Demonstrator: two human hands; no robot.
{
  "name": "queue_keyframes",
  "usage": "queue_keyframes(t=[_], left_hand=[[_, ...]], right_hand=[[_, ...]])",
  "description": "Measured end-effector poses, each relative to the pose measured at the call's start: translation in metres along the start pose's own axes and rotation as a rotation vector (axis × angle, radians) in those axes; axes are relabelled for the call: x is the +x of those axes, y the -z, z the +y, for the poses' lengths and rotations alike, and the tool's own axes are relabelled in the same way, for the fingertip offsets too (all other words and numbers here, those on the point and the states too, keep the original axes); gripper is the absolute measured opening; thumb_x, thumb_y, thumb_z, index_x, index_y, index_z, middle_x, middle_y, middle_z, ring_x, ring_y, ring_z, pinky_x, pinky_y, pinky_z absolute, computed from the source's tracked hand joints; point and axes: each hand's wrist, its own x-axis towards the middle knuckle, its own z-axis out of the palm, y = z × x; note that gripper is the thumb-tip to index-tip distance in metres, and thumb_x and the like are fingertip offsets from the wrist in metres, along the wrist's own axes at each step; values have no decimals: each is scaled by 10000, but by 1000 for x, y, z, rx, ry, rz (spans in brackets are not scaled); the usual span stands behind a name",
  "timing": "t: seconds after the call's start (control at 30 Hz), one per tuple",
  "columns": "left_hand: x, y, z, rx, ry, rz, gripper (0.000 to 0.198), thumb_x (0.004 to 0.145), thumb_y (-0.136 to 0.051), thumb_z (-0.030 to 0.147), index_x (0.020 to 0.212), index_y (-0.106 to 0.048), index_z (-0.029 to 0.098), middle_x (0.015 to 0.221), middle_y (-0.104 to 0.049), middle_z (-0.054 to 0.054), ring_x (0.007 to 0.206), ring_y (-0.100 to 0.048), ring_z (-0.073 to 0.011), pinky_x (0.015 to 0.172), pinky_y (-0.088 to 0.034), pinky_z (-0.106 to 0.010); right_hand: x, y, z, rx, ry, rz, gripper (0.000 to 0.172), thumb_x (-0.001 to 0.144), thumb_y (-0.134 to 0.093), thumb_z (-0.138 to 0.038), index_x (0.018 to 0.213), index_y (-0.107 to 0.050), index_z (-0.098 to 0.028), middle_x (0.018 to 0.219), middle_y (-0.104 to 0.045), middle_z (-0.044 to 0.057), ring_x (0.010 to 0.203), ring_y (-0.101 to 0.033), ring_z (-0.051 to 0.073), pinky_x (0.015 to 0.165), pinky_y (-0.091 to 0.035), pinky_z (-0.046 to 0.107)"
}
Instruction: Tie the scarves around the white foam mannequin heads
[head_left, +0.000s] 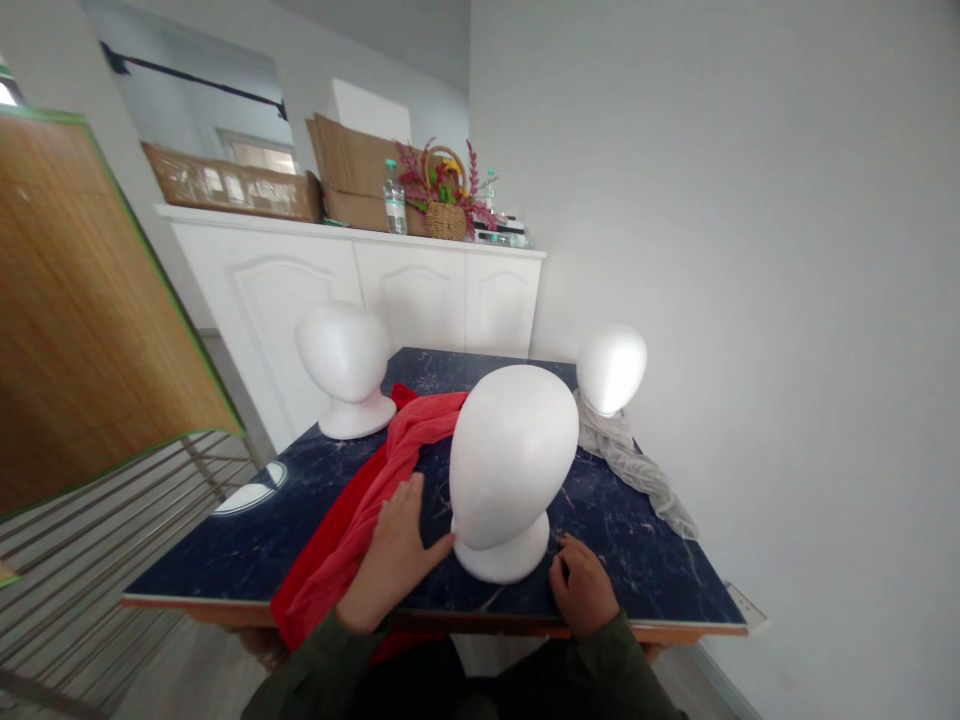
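A white foam mannequin head stands upright on its round base at the near middle of the table. My left hand is open, its fingers stretched forward over the red scarf. Its thumb points at the head's base, and whether it touches I cannot tell. On the table to the right of that base rests my right hand, loosely curled, with nothing visible in it. The scarf runs from behind the head to the front edge and hangs over it.
A second white foam head stands at the left, a third at the back right beside a grey scarf. The dark blue marbled table meets a wall at right. Behind are a white cabinet and a flower basket.
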Motion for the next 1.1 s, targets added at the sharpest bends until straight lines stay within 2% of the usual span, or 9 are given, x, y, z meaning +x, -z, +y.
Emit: queue_keyframes(t=[0.13, 0.23, 0.4, 0.57, 0.67, 0.77, 0.83, 0.97, 1.1], left_hand=[[14, 25, -46, 519, 96, -110, 541, 660, -609, 375, 1104, -564, 70, 1305, -429, -222, 1244, -302, -413, 980, -212, -592], [18, 36, -53, 582, 56, -161, 250, 792, -436, 263, 864, -635, 131, 1123, -584, -156, 1125, -465, -352, 955, -247, -572], [21, 57, -27, 268, 205, 23, 315, 882, -265, 311, 878, -529, 140, 757, -617, -89, 708, -597, -233, 690, -439, -353], [-11, 66, 9, -169, 109, 258, 267, 867, -360, 388, 930, -519, 184, 801, -618, -31, 711, -582, -171, 635, -440, -259], [-45, 67, 29, -221, -212, 70, 261, 807, -479, 399, 927, -555, 180, 855, -645, -45, 763, -598, -178, 686, -453, -260], [-68, 79, 44, -293, -540, -463, 268, 730, -597, 378, 951, -582, 228, 902, -649, -2, 778, -594, -151, 715, -454, -232], [-71, 90, 47, -359, -570, -728, 230, 736, -592, 308, 959, -580, 250, 916, -638, 24, 794, -584, -126, 734, -451, -210], [-59, 95, 24, -326, -458, -551, 342, 732, -514, 163, 1071, -522, 217, 1084, -585, -29, 1001, -537, -169, 912, -406, -295], [-41, 67, -20, -105, -449, -423, 779, 626, -675, 348, 1317, -349, 196, 1364, -383, -115, 1257, -320, -322, 1064, -172, -530]], right_hand=[[-1, -1, -1, 12, 36, 34, 206, 798, -405, -147, 708, -590, -169, 906, -642, 134, 995, -569, 226, 901, -449, 386], [1, 1, 0, 41, 24, 36, 206, 796, -415, -172, 706, -598, -146, 913, -639, 155, 985, -567, 240, 898, -437, 402], [-3, 17, -14, 274, -117, -24, 252, 819, -437, -288, 712, -614, -143, 911, -646, 142, 920, -584, 240, 870, -423, 399], [-21, 28, -66, 753, -312, -316, 434, 819, -443, -512, 816, -655, -133, 752, -637, 100, 721, -584, 204, 667, -445, 334], [-18, 28, -104, 1224, -356, -581, 540, 752, -497, -600, 1009, -627, -143, 891, -643, 109, 800, -593, 214, 716, -442, 353], [-7, 26, -131, 1670, -426, -728, 541, 775, -469, -585, 1058, -603, -143, 935, -639, 104, 827, -593, 200, 769, -434, 358], [-4, 21, -138, 1803, -479, -788, 437, 763, -539, -484, 985, -623, -117, 844, -648, 92, 729, -596, 171, 720, -449, 323], [-10, 14, -129, 1766, -627, -884, 289, 614, -673, -253, 849, -604, -100, 560, -592, 5, 413, -486, 76, 453, -391, 195], [-14, 32, -112, 1742, -603, -1026, 282, 639, -614, -257, 877, -577, -110, 468, -531, -38, 306, -352, 30, 372, -316, 155]])
